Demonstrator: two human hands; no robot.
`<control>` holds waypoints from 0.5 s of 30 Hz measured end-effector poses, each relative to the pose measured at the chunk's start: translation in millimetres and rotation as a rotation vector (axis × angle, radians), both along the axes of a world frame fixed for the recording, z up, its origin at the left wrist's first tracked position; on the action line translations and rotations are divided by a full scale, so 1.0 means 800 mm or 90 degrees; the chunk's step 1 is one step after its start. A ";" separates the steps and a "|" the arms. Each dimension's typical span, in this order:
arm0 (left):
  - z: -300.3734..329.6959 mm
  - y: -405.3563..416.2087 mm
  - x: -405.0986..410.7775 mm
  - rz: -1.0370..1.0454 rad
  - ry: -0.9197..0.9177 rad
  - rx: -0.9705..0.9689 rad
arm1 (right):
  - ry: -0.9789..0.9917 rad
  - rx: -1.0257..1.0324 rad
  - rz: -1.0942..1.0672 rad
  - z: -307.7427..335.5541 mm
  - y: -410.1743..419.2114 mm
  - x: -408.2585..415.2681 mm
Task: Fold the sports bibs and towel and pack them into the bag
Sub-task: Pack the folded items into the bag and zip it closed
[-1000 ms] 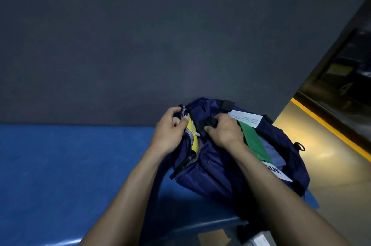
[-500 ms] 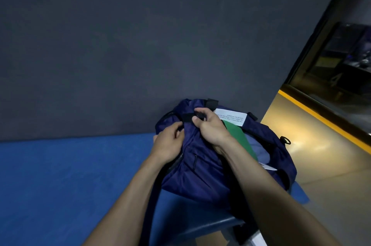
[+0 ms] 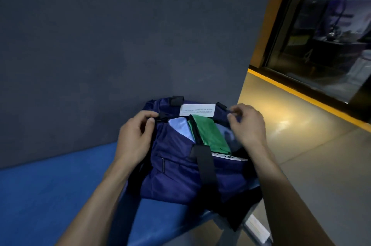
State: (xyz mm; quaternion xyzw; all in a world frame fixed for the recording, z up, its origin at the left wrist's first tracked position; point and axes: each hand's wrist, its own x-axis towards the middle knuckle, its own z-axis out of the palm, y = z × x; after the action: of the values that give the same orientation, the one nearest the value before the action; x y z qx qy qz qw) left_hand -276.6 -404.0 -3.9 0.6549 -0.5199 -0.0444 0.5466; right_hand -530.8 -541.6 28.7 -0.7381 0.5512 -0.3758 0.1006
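A navy bag sits on the right end of a blue bench, its top open. Inside lie a folded green bib and a pale blue folded cloth, with a white printed piece at the near edge. A white label shows on the bag's far inner wall. My left hand pinches the bag's left end near a black tab. My right hand pinches the bag's rim at the right end. A black strap crosses the bag's front.
A dark grey wall rises right behind the bench. To the right is a bare floor with a yellow line and a dark window beyond it. The bench's metal leg shows under the bag.
Both hands have moved apart from the bag's left side to its two ends. The opening is now spread wider, showing the green bib and pale blue cloth; the yellow item is no longer visible.
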 end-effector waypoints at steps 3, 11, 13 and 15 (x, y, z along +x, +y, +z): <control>0.015 -0.027 -0.018 -0.039 -0.152 0.059 | 0.015 0.040 -0.085 -0.023 -0.023 -0.038; 0.047 -0.164 -0.117 -0.319 -0.356 0.300 | -0.189 0.280 -0.146 -0.089 -0.063 -0.077; 0.034 -0.199 -0.141 -0.351 -0.378 0.398 | -0.172 0.281 -0.138 -0.103 -0.069 -0.080; 0.017 -0.227 -0.161 -0.363 -0.357 0.479 | -0.174 0.284 -0.116 -0.113 -0.077 -0.082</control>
State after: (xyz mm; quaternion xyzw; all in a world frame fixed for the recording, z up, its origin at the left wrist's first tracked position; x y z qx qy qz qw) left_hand -405.3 -585.3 9.7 0.6251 -0.7507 -0.1975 0.0813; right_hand -596.1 -603.4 -62.0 -0.5877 0.6655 -0.3490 0.2998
